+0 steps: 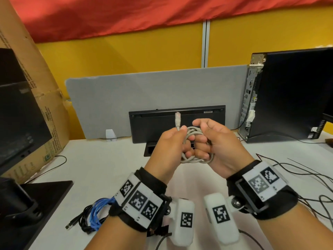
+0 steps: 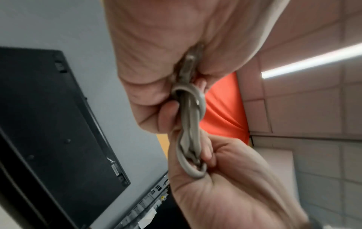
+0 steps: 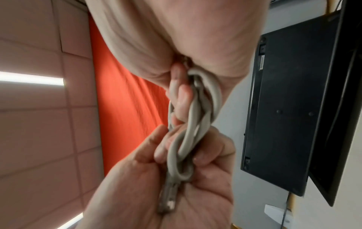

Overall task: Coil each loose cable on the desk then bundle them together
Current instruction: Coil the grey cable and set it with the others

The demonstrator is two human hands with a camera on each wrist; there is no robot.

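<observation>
Holding the grey cable (image 1: 193,139) up above the white tabletop (image 1: 100,159), we have both hands wrapped into its coil at the centre of the scene. Our left hand (image 1: 173,147) pinches the strand just below the clear plug (image 1: 177,117), which sticks straight up, while its lower fingers curl round the left side of the loops. Our right hand (image 1: 214,141) grips the right side of the coil, fingers hooked through the loops and thumb over the top. From the left wrist view the cable (image 2: 189,124) runs as a tight twisted bunch between the two fists, and the right wrist view shows the same twist (image 3: 192,124) with the plug lying against the left palm. On the near left of the tabletop, a blue cable (image 1: 95,213) and a black USB cable (image 1: 81,221) lie bunched together beside our left wrist. Thin black wires (image 1: 306,170) trail across the right side. Beyond our hands a black keyboard (image 1: 177,123) leans on edge against a grey divider (image 1: 144,98), and a black computer tower (image 1: 288,94) stands at the far right.
</observation>
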